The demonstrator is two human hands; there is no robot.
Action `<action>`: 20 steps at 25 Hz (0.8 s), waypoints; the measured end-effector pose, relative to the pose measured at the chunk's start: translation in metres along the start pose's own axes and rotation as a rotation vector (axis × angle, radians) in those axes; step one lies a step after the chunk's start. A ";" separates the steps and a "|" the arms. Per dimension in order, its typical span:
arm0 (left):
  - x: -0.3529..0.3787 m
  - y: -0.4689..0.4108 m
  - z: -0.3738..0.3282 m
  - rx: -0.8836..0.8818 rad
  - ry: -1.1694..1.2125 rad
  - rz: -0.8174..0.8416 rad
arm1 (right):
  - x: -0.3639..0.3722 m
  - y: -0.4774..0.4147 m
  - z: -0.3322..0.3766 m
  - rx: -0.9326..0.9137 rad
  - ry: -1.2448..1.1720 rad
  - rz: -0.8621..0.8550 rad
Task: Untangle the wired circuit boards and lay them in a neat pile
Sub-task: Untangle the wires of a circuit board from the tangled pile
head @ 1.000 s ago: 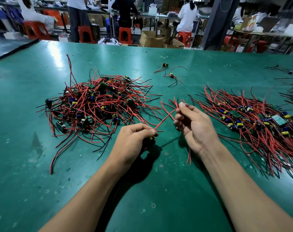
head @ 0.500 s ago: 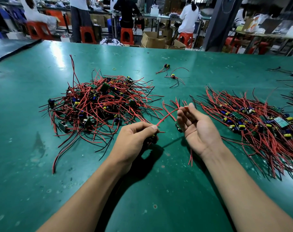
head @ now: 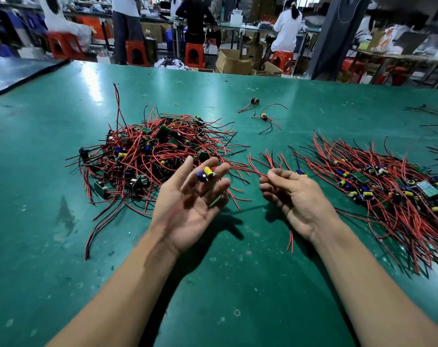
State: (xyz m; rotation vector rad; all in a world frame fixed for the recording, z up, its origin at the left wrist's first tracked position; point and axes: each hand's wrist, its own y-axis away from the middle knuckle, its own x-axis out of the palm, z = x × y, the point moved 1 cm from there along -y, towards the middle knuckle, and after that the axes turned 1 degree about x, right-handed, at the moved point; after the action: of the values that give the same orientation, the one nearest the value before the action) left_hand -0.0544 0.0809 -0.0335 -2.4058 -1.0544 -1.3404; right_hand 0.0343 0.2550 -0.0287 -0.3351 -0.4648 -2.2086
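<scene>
My left hand is turned palm up in the middle of the picture. Its fingers are spread, and a little board with a yellow part and a blue part lies loose on them. I think I hold it flat like this so it can slide free. My right hand pinches a red wire between thumb and finger, so I can pull the board over, and more red wires hang down under that hand. The messy heap sits on the green table at the upper left. The neat pile lies at the right, close to my right hand, so I guess the board goes there next. A moment ago my left hand was curled over the board with its knuckles up. Now it has rolled over and opened. My right hand has kept its pinch.
</scene>
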 end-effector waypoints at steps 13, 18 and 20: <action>-0.004 -0.006 -0.001 0.154 -0.210 -0.169 | 0.002 0.014 -0.005 0.345 0.239 0.470; 0.002 -0.005 0.005 0.200 -0.264 -0.152 | 0.004 0.014 -0.016 0.291 0.408 0.485; 0.007 -0.006 0.007 0.202 -0.171 -0.132 | 0.006 0.014 -0.020 0.247 0.479 0.485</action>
State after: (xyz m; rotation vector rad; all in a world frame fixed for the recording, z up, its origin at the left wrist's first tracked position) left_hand -0.0514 0.0919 -0.0332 -2.3674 -1.3442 -1.0214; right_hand 0.0398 0.2341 -0.0411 0.1991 -0.3399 -1.6593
